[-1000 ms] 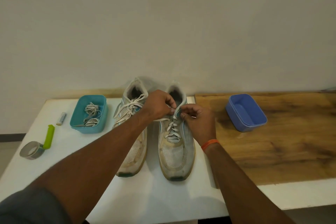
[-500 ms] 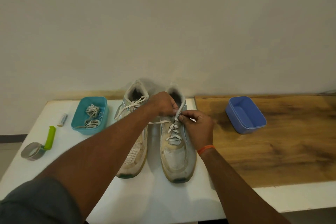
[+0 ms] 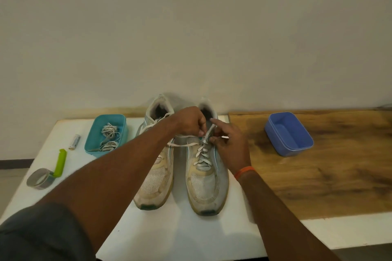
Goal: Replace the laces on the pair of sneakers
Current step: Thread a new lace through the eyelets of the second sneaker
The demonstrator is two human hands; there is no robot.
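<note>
Currently unlacing the right-hand sneaker (image 3: 206, 174) at its top eyelets; both hands on its lace (image 3: 202, 152).

Left hand (image 3: 191, 122) pinches the lace near the tongue; right hand (image 3: 230, 146) grips the lace end between thumb and fingers, forefinger extended; judged best: slacken each crossing first, then draw the end straight out, steadying the shoe; counts: two sneakers, the other (image 3: 156, 167) beside it on the white table (image 3: 169, 237); two lace bundles in one teal tub (image 3: 106, 135); one blue tub (image 3: 289, 133); one tape roll (image 3: 40, 178); one battery (image 3: 74, 141).
</note>
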